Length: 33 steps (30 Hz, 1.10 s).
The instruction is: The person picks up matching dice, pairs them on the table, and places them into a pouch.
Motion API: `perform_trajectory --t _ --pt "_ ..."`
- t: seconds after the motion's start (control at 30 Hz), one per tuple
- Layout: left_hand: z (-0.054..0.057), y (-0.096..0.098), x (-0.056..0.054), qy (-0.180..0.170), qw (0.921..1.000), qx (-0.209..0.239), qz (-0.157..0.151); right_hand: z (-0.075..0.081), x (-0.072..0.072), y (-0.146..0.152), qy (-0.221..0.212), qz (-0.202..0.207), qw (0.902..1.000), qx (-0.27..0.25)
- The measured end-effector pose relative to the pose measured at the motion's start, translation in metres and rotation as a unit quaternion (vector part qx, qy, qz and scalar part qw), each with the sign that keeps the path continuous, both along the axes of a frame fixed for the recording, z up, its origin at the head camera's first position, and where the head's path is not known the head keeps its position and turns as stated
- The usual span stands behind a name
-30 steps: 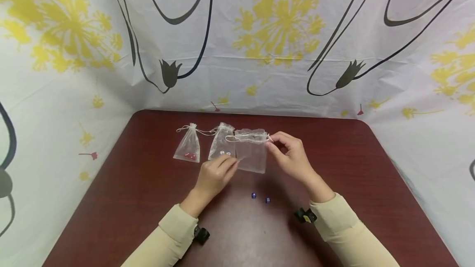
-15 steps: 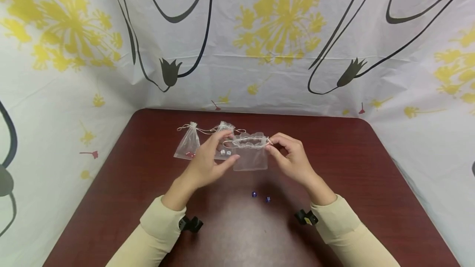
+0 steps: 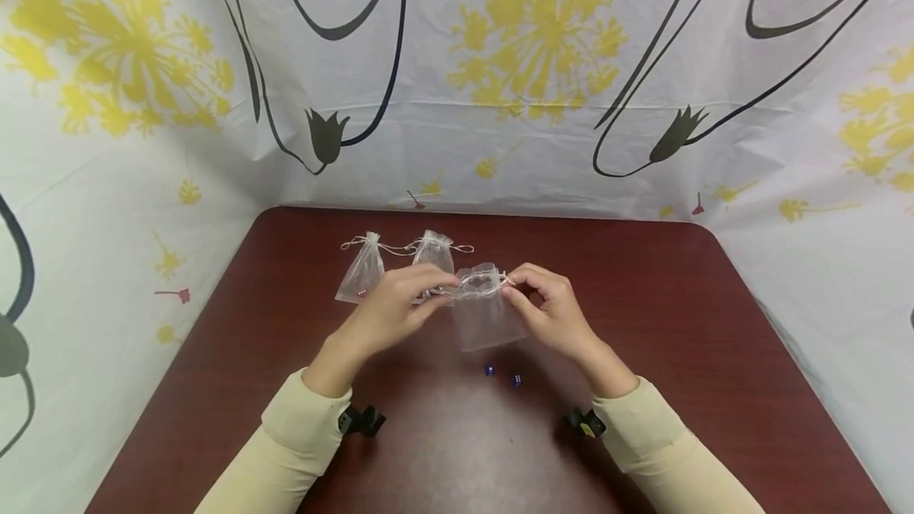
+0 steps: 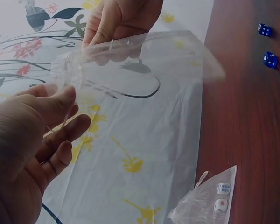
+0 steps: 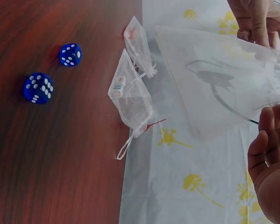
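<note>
A sheer white drawstring pouch (image 3: 485, 325) hangs above the table, its mouth upward and partly spread in the head view. My left hand (image 3: 385, 301) pinches the left side of its gathered mouth between thumb and index finger. On the opposite side, my right hand (image 3: 553, 309) pinches the rim by the drawstring. No dice show inside this pouch. Two blue dice (image 5: 38, 87) with white dots lie on the table below it, closer to my body. The left wrist view shows the thumb and curled fingers (image 4: 56, 105) of my left hand at the pouch's edge.
Two drawn-tight pouches lie behind my left hand: one pouch (image 5: 139, 46) with red dice, another pouch (image 5: 135, 102) with white dice. The dark red table (image 3: 678, 300) ends at a patterned white cloth (image 3: 528, 165).
My left hand let go of the pouch's lower part, opened, rose to its mouth and pinched it there. The pouch has tilted and its mouth has come nearer. The blue dice stayed put.
</note>
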<state>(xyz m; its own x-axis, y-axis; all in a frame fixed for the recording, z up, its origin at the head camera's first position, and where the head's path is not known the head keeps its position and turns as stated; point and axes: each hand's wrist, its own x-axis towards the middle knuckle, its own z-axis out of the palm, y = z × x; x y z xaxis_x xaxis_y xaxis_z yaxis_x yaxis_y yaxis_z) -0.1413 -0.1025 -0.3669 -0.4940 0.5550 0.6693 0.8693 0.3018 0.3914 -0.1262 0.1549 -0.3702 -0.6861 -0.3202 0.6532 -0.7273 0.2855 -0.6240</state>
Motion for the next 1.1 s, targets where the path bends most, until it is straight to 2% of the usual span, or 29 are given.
perform_trajectory --t 0.1,0.3,0.5,0.63,0.87,1.0,1.1 --pt "0.001 -0.001 0.0 -0.003 1.0 -0.003 -0.007 -0.011 -0.008 0.003 -0.005 -0.004 1.0 0.004" --pt "0.006 -0.006 -0.001 0.007 1.0 -0.005 -0.002 -0.017 -0.011 0.005 -0.013 0.012 0.9997 0.016" --pt "0.012 -0.012 0.0 0.031 0.9973 -0.051 0.041 -0.02 -0.008 0.003 -0.02 0.017 0.9991 0.035" --pt "0.012 -0.016 0.0 0.031 0.9946 -0.073 0.067 -0.028 -0.008 0.003 -0.025 0.006 0.998 0.058" --pt "0.011 -0.017 0.0 0.026 0.9928 -0.082 0.083 -0.049 -0.005 0.007 -0.037 0.008 0.9953 0.089" --pt "0.009 -0.018 0.001 0.019 0.9925 -0.08 0.09 -0.061 -0.001 0.009 -0.055 0.018 0.9896 0.132" --pt "0.007 -0.019 0.001 0.013 0.9922 -0.081 0.094 -0.068 0.002 0.009 -0.079 0.016 0.9789 0.188"
